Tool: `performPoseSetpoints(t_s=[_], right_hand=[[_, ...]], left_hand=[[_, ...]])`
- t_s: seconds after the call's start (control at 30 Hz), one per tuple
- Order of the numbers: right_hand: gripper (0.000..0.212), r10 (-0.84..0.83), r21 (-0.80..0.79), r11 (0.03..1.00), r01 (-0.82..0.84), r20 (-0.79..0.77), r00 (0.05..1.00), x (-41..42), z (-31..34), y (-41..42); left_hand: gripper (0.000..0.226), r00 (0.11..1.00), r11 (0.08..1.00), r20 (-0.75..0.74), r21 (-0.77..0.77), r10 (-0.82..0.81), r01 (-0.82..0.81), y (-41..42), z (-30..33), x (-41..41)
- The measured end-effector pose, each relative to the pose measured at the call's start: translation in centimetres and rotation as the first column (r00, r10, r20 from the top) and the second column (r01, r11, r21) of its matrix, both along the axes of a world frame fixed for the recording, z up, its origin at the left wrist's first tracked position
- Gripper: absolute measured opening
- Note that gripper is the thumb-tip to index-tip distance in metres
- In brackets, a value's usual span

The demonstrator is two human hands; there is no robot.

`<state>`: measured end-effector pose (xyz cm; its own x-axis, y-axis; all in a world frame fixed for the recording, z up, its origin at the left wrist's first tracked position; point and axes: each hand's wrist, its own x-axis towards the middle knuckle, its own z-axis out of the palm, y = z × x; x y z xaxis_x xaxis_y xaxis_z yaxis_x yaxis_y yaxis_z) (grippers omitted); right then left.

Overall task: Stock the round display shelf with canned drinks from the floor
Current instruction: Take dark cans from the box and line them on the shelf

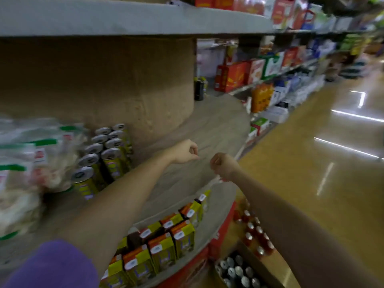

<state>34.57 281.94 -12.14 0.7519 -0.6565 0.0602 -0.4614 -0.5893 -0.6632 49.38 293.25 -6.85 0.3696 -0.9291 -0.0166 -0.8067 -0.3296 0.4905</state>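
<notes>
Nearest: a purple sleeve (52, 265) on the left arm, reaching out over the round display shelf (216, 125). Left hand (185, 151) above the bare grey shelf top, fingers curled in, thumb meeting forefinger, nothing visibly held. Right hand (223, 166) just beside it at the shelf rim, clenched, with a blurred pale scrap at its lower edge; what that is, cannot tell. Left of the left hand, green-and-yellow cans (104, 156) in two rows on the shelf, beside white plastic bags (31, 163). Below the hands, yellow drink cartons (164, 244) on the lower tier. Under the right forearm, on the floor, red-topped cans (256, 233) and a cardboard box of silver-topped cans (236, 271). Labels too blurred to read.
</notes>
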Motion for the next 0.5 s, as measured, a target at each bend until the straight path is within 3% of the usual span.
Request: performPoseSetpoints(t_s=[0.17, 0.33, 0.5], right_hand=[[0.009, -0.134, 0.080, 0.987, 0.141, -0.087, 0.987, -8.2, -2.7, -7.1], [0.012, -0.222, 0.178, 0.954, 0.243, -0.128, 0.966, -15.0, -6.3, -12.6], [0.011, -0.285, 0.233, 0.917, 0.324, -0.187, 0.940, -19.6, -13.1, -17.4]], left_hand=[[0.006, 0.983, 0.996, -0.160, 0.026, -0.084, 0.089, -8.3, -2.9, -6.4], [0.014, 0.958, 0.948, 0.018, 0.156, -0.285, 0.279, -15.7, -6.9, -13.2], [0.012, 0.955, 0.905, -0.024, 0.311, -0.297, 0.290, -21.8, -14.0, -17.5]])
